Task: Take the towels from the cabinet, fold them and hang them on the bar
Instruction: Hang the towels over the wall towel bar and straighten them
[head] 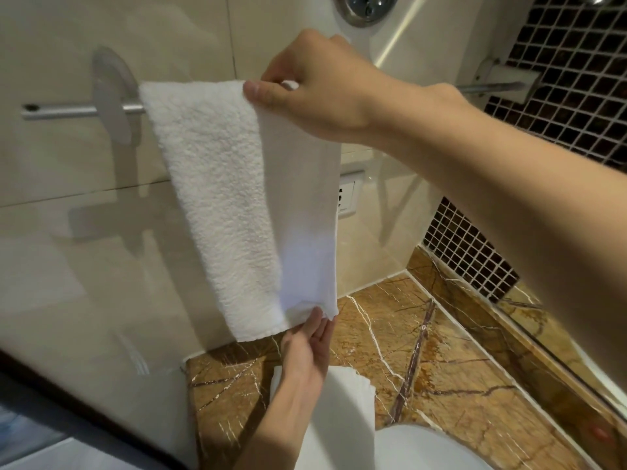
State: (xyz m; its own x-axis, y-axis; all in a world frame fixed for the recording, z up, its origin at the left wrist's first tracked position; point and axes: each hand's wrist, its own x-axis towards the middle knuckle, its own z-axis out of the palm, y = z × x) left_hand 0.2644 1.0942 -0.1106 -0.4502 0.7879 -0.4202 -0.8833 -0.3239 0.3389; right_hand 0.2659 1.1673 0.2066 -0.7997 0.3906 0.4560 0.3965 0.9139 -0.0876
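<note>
A white folded towel (234,198) hangs over the chrome bar (78,111) on the beige tiled wall, its lower end just above the counter. My right hand (315,86) pinches the towel's top right corner at the bar, thumb in front. My left hand (308,347) reaches up from below, with straight fingers touching the towel's bottom right corner. More white towel cloth (342,401) lies on the counter below my left arm. The bar's right end (492,86) shows past my right wrist.
A brown marble counter (441,361) runs below. A wall socket (347,195) sits behind the towel's right edge. Dark mosaic tiles (576,79) cover the right wall. A white rounded basin edge (417,449) shows at the bottom.
</note>
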